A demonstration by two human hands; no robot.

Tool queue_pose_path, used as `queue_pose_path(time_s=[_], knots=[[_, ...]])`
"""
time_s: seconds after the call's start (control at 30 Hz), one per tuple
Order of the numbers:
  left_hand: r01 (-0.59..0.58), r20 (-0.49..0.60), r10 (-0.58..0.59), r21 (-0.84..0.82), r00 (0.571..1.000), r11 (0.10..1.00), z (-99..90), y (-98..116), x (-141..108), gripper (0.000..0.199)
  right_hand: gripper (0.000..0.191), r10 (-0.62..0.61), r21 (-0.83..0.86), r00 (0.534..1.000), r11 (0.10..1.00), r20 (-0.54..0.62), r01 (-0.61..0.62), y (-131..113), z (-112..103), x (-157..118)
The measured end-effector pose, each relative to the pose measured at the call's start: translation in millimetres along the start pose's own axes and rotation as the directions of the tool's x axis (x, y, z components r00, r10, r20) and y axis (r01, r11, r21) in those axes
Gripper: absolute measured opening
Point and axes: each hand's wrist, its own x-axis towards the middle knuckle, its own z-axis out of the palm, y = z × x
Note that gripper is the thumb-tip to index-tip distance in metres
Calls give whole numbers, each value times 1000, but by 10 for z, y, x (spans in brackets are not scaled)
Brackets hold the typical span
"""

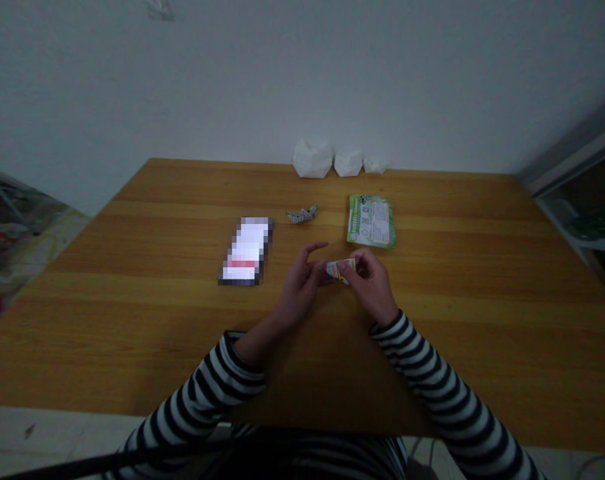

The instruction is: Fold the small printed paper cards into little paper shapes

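Folded paper (340,270) pinched by fingertips of right hand (372,288); left hand (299,287) touching its edge, index lifted; green packet (371,221) just beyond.

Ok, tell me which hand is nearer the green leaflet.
Right. The right hand, pinching a folded paper, sits just below the green leaflet; the left hand is farther off, below and to the leaflet's left.
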Motion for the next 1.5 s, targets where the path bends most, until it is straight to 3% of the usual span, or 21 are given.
queue_pose_path(time_s=[0.07, 0.13, 0.23, 0.37, 0.57, 0.7, 1.0, 1.17, 1.27, 1.43, 1.5], knots=[[29, 38, -30, 29, 999, 999, -19, 4, 0, 42, 26, -52, -72, 975, 995, 215, 69, -8, -88, 30], [67, 94, -72, 58, 993, 996, -37, 2, -3, 39, 31, -94, -147, 900, 974, 425, 172, -27, -168, 53], [90, 153, -100, 72, 983, 993, -43, 11, -16, 36, 36, -97, -175, 837, 959, 539, 224, -45, -238, 68], [115, 156, -122, 54, 980, 992, -31, 38, -22, 39, 38, -107, -176, 849, 958, 517, 228, -40, -229, 51], [121, -13, -121, 107, 993, 987, -86, 8, 64, 48, 36, -204, -221, 910, 930, 360, 295, -27, -152, -16], [24, 43, -36, 239, 998, 971, -104, 30, 98, 51, 36, -223, -251, 923, 918, 313, 307, -33, -148, -37], [-70, 1, 74, 328, 997, 942, -42, 71, 57, 44, 37, -176, -260, 925, 927, 337, 271, -9, -131, -30], [-16, -7, 19, 250, 1000, 968, -65, -10, 82, 47, 36, -267, -394, 916, 840, 298, 373, -20, -109, -52], [-18, -36, 30, 296, 999, 955, -76, -29, 90, 47, 35, -306, -419, 896, 802, 323, 425, -22, -93, -60], [-49, -80, 88, 401, 993, 915, -78, -33, 78, 48, 38, -165, -281, 917, 919, 362, 276, -12, -76, -47], [-57, -100, 112, 443, 989, 895, -75, -40, 78, 48, 38, -82, -162, 885, 971, 459, 174, -9, -74, -36]])
